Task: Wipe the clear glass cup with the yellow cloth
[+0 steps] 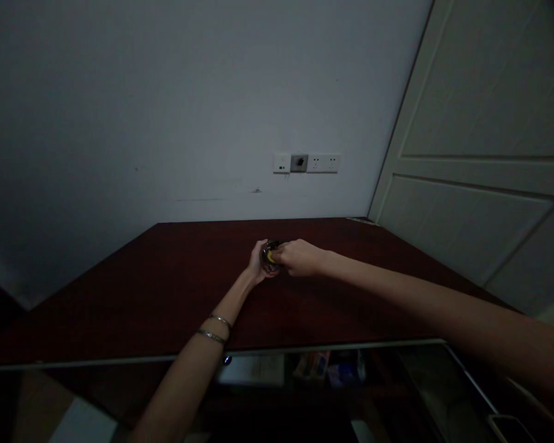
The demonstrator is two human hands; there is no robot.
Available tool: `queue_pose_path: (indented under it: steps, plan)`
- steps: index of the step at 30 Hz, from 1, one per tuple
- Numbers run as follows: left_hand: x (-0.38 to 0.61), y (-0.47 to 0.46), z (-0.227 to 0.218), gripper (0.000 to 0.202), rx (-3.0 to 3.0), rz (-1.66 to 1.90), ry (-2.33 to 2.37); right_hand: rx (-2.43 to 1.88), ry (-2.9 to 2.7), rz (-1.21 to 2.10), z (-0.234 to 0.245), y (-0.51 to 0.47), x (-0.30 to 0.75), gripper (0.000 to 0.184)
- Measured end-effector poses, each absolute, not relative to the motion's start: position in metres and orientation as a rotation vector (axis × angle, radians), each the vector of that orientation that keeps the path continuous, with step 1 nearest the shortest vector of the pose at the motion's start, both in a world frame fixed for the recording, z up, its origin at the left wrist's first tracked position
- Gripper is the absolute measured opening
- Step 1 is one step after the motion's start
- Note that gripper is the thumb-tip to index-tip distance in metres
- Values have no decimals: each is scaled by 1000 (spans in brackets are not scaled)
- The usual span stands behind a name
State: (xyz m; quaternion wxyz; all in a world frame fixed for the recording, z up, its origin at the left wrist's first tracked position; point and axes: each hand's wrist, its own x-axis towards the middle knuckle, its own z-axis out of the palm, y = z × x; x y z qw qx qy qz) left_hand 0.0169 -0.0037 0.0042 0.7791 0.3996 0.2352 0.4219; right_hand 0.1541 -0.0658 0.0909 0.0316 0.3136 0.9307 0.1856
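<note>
Both my arms reach out over a dark red-brown table (166, 289). My left hand (257, 264) cups a small dark object with a yellow patch (270, 256) from the left, fingers curled round it. My right hand (300, 257) is closed on the same object from the right, its fingertips pinching at the top. The room is dim and the object is too small to name. Two thin bangles (215, 328) sit on my left forearm.
A white wall stands behind the table, with a row of sockets (306, 163). A pale panelled door (480, 184) is at the right. Below the table's front edge (120, 360) a lower shelf holds papers and small boxes (314, 368).
</note>
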Motion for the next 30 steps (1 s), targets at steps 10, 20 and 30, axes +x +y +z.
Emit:
queue_pose_path:
  steps: [10, 20, 30]
  plan:
    - [23, -8, 5, 42, 830, 1185, 493, 1588, 2936, -441, 101, -49, 141, 19]
    - [23, -4, 5, 49, 797, 1209, 561, 1775, 2464, -2479, 74, -44, 161, 34]
    - [19, 3, 4, 39, 678, 1178, 463, 2444, 2493, -3076, 33, -40, 175, 34]
